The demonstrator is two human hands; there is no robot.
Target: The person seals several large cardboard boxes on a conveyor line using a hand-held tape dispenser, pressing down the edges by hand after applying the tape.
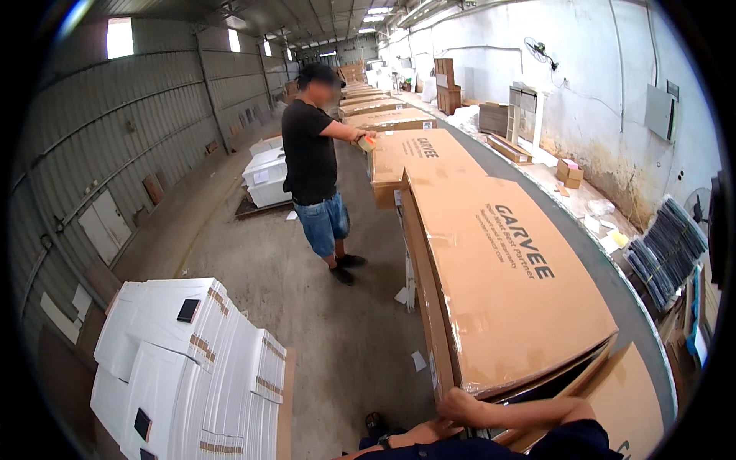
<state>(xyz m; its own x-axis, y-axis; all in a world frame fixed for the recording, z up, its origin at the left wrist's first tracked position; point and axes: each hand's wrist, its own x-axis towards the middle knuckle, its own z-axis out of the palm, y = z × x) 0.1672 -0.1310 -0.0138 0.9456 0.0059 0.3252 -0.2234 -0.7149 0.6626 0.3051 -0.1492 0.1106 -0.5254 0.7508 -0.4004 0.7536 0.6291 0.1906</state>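
A long brown cardboard box point(491, 322) lies before me on the conveyor. A dark gap shows at its near end, beside a raised flap point(594, 376). At its near left corner my right hand point(462, 406) is closed, its fingers curled against the cardboard edge. My left hand point(438, 431), with a dark watch on the wrist, meets it just below, fingers bunched together. Whatever the two hands pinch is too small or hidden to make out. Another brown carton point(632, 395) lies at the lower right, close to my right arm.
A co-worker point(310, 146) stands left of the line, a tape dispenser point(366, 143) in hand over the farther carton point(429, 157). White panels point(169, 368) are stacked at lower left, more white pieces point(266, 176) behind. The grey conveyor point(529, 172) runs along the right.
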